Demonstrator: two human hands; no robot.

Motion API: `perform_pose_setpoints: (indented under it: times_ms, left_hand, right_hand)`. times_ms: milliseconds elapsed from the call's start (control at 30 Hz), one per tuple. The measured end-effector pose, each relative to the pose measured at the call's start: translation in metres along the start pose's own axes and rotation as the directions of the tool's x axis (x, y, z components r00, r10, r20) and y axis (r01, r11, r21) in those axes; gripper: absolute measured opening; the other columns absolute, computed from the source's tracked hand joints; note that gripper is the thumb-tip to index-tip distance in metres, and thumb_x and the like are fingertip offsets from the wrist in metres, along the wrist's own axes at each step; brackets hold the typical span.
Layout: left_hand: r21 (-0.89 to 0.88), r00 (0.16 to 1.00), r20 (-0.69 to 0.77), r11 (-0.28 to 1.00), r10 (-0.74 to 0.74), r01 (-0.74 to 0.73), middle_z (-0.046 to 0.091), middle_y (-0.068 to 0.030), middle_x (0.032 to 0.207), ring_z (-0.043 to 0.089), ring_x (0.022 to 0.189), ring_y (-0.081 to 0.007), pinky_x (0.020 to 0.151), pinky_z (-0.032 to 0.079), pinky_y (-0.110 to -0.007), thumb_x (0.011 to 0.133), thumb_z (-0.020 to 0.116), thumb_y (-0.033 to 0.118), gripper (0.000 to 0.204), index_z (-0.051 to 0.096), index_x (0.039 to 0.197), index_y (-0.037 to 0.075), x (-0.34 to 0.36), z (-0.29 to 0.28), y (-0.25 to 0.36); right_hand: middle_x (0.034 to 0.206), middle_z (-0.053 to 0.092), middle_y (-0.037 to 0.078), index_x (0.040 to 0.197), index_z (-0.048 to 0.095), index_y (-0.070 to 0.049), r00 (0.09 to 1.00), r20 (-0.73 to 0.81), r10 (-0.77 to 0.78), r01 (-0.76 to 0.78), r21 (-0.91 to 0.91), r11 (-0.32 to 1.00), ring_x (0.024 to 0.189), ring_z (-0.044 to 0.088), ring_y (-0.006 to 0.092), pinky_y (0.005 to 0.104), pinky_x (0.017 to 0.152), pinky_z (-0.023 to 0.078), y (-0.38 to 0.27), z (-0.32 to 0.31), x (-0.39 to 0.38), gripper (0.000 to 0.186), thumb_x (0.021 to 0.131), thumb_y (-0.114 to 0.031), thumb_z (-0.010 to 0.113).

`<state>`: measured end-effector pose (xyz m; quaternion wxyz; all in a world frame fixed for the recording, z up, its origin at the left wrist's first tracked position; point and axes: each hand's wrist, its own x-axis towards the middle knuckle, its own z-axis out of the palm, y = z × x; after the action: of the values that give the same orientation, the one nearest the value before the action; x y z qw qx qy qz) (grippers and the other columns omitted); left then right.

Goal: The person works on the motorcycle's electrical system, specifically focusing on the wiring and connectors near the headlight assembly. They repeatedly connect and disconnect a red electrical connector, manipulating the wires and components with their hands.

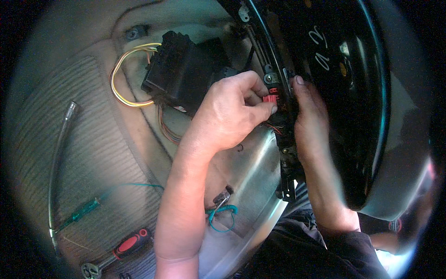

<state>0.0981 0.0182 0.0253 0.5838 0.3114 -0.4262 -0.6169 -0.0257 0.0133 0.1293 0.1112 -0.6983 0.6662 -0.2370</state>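
Observation:
In the head view my left hand (230, 109) is closed in a pinch on a small red connector (270, 99) at a metal rail (260, 46) along the black panel's inner edge, with thin wires below it. My right hand (312, 121) grips the edge of the glossy black panel (353, 121), thumb upward, its other fingers partly hidden. Left of the rail lies a black module box (179, 69) with yellow and brown wire bundles (118, 74) coming out of it, partly behind my left hand.
On the ribbed surface (83, 153) at left lie a long bent metal bar (59, 153), a translucent green probe tool (86, 209) with a cord, and a red-and-black ratchet (127, 244). A coiled teal cord (223, 209) with a clip lies below, near the curved metal edge (260, 204).

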Motion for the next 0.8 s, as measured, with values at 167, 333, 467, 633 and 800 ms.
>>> perform_pose_setpoints:
  times_ms: [167,333,467,633,800]
  left_hand:
    - [-0.380,0.999,0.041,0.925,0.022,-0.005,0.070,-0.0046,0.085,0.065,0.082,-0.0112,0.077,0.052,-0.025,0.085,0.068,0.002,0.019,0.060,0.103,-0.001,0.002,-0.002,-0.010]
    - [-0.315,0.998,0.068,0.949,0.007,0.014,0.069,-0.0067,0.095,0.066,0.091,-0.0138,0.084,0.051,-0.026,0.084,0.064,-0.003,0.025,0.057,0.108,-0.001,0.002,-0.007,-0.010]
    - [-0.441,0.999,0.032,0.897,0.017,-0.001,0.068,-0.0079,0.098,0.066,0.090,-0.0152,0.084,0.052,-0.028,0.083,0.061,-0.005,0.027,0.056,0.110,0.000,0.005,-0.009,-0.019]
    - [-0.614,0.994,0.107,0.787,0.013,0.056,0.068,-0.0091,0.099,0.067,0.087,-0.0167,0.081,0.054,-0.029,0.085,0.058,-0.006,0.030,0.055,0.114,0.001,0.007,-0.009,-0.029]
    - [-0.378,0.999,0.014,0.925,-0.042,0.044,0.069,-0.0071,0.090,0.066,0.079,-0.0152,0.075,0.052,-0.027,0.084,0.062,-0.001,0.026,0.058,0.110,0.000,0.004,-0.004,-0.013]
  right_hand:
    - [0.100,0.064,0.020,0.110,0.061,0.001,0.999,0.026,0.021,-0.022,0.043,0.999,0.093,0.060,0.0326,0.0409,0.086,0.044,-0.007,0.000,-0.002,0.043,0.104,-0.038,0.042]
    - [0.100,0.064,0.018,0.110,0.061,0.001,0.999,0.026,0.022,-0.024,0.055,0.998,0.093,0.060,0.0300,0.0404,0.087,0.044,-0.007,0.002,-0.003,0.044,0.104,-0.038,0.041]
    - [0.099,0.063,0.019,0.110,0.060,0.001,0.997,0.047,0.067,-0.069,0.054,0.996,0.093,0.060,0.0323,0.0408,0.086,0.044,-0.010,0.001,-0.004,0.042,0.105,-0.036,0.041]
    - [0.100,0.062,0.022,0.110,0.060,0.000,0.999,0.026,-0.026,0.027,-0.051,0.998,0.096,0.060,0.0372,0.0425,0.086,0.044,0.005,-0.001,0.002,0.039,0.104,-0.034,0.041]
    - [0.115,0.066,0.013,0.121,0.064,-0.002,0.994,-0.008,0.105,-0.105,-0.066,0.992,0.107,0.059,0.0201,0.0311,0.100,0.039,0.006,-0.005,0.002,0.045,0.100,-0.040,0.052]
